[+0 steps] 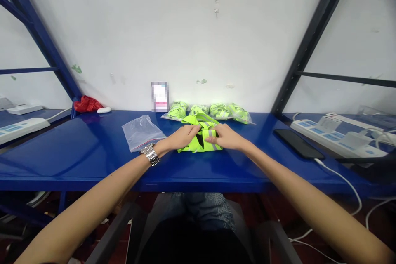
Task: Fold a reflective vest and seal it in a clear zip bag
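Observation:
A neon yellow-green safety vest (199, 143) with grey reflective strips lies bunched on the blue shelf surface (93, 148). My left hand (182, 137), a metal watch on its wrist, grips the vest's left side with curled fingers. My right hand (224, 136) pinches the vest's right side, thumb and fingers closed on a reflective strip. An empty clear zip bag (142, 132) lies just left of my left hand. Several bagged vests (210, 111) are lined up behind, by the wall.
A black phone (298, 143) on a white cable lies at right, with white power strips (334, 136) beyond. Another power strip (18, 128) sits far left. A red cloth (87, 104), a small white case (103, 110) and a card (160, 96) stand against the wall.

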The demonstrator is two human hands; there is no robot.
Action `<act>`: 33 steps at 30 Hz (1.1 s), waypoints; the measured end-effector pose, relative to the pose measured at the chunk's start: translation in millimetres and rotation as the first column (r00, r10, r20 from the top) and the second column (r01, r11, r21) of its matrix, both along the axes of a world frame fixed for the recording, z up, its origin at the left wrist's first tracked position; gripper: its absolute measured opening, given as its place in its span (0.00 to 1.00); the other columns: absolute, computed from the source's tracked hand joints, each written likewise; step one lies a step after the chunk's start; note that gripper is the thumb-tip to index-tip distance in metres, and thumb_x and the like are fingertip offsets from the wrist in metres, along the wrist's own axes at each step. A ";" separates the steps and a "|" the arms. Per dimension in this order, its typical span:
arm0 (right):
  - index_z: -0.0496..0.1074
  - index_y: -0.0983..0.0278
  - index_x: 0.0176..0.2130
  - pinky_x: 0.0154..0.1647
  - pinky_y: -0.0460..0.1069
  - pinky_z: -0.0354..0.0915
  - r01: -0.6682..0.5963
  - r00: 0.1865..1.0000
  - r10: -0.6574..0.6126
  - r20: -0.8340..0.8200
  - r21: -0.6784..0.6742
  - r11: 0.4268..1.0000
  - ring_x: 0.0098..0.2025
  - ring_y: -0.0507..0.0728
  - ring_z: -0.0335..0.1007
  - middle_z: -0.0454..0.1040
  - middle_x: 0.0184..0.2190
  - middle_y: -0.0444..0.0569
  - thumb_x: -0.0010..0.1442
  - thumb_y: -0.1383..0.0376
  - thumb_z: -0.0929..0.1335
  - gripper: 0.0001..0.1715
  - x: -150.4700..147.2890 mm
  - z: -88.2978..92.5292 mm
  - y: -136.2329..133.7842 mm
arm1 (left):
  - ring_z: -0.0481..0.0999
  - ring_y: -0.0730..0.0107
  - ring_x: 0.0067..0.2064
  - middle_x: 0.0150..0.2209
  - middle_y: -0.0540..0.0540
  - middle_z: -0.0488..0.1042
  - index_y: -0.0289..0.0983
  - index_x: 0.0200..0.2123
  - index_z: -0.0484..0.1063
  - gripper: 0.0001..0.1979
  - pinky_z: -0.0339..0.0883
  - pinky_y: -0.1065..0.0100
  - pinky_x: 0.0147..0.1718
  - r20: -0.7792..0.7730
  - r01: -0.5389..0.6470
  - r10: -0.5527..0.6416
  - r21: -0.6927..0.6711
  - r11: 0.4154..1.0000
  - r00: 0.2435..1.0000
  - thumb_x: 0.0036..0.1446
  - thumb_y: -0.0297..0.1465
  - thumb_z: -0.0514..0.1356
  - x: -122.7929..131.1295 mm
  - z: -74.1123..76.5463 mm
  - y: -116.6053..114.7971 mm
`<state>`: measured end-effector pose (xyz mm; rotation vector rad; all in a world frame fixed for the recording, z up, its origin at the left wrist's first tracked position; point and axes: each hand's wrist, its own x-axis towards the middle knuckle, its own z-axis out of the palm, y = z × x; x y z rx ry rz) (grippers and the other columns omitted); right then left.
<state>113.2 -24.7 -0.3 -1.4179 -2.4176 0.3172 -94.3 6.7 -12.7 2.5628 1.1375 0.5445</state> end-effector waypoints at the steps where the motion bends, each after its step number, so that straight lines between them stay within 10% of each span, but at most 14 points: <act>1: 0.58 0.62 0.20 0.27 0.48 0.52 0.042 0.999 -0.043 -0.009 -0.029 0.999 0.24 0.53 0.56 0.57 0.18 0.42 0.59 0.57 0.68 0.22 -0.5 0.1 2.0 | 0.72 0.63 0.34 0.31 0.46 0.71 0.38 0.32 0.67 0.26 0.62 0.63 0.38 -0.054 -0.027 0.028 0.016 1.000 0.998 0.69 0.44 0.36 0.8 -0.3 2.3; 7: 0.63 0.62 0.24 0.25 0.47 0.53 0.161 0.976 -0.174 -0.134 -0.102 0.982 0.25 0.53 0.55 0.54 0.18 0.42 0.56 0.56 0.68 0.16 3.1 -14.9 13.3 | 0.71 0.59 0.41 0.40 0.40 0.68 0.36 0.43 0.69 0.23 0.64 0.61 0.40 -0.141 -0.161 0.249 0.455 0.876 0.958 0.70 0.41 0.39 6.4 -12.0 -0.7; 17: 0.72 0.65 0.42 0.35 0.51 0.67 0.008 0.951 -0.065 -0.303 -0.186 0.983 0.36 0.57 0.67 0.74 0.32 0.50 0.60 0.65 0.64 0.11 13.3 -16.4 24.8 | 0.61 0.48 0.63 0.64 0.29 0.59 0.30 0.64 0.54 0.33 0.56 0.51 0.60 -0.291 0.250 -0.091 0.574 0.780 0.952 0.67 0.49 0.47 -24.8 -13.4 -24.3; 24: 0.72 0.64 0.29 0.37 0.52 0.68 -0.072 0.857 -0.233 -0.460 -0.554 0.829 0.36 0.58 0.70 0.75 0.30 0.51 0.56 0.62 0.68 0.08 21.0 -15.8 28.9 | 0.68 0.46 0.57 0.56 0.27 0.66 0.28 0.59 0.60 0.35 0.65 0.51 0.53 -0.328 0.363 -0.182 0.662 0.655 0.927 0.64 0.52 0.48 -9.4 -21.0 -6.0; 28: 0.74 0.60 0.44 0.41 0.53 0.68 -0.003 0.818 -0.222 -0.530 -0.390 0.921 0.40 0.60 0.71 0.77 0.36 0.49 0.55 0.58 0.69 0.16 15.5 -16.9 22.0 | 0.73 0.52 0.45 0.43 0.32 0.73 0.28 0.49 0.67 0.29 0.69 0.55 0.44 -0.339 0.390 -0.212 0.647 0.656 0.917 0.66 0.50 0.48 0.6 -20.9 -1.3; 33: 0.75 0.64 0.36 0.41 0.61 0.66 0.365 0.922 -0.379 -0.074 -0.151 0.919 0.40 0.68 0.72 0.75 0.33 0.58 0.63 0.48 0.61 0.25 4.5 -16.4 1.7 | 0.72 0.54 0.46 0.45 0.34 0.73 0.30 0.53 0.65 0.27 0.68 0.56 0.46 -0.272 0.349 -0.235 0.534 0.770 0.933 0.67 0.48 0.46 -3.0 -23.2 -3.5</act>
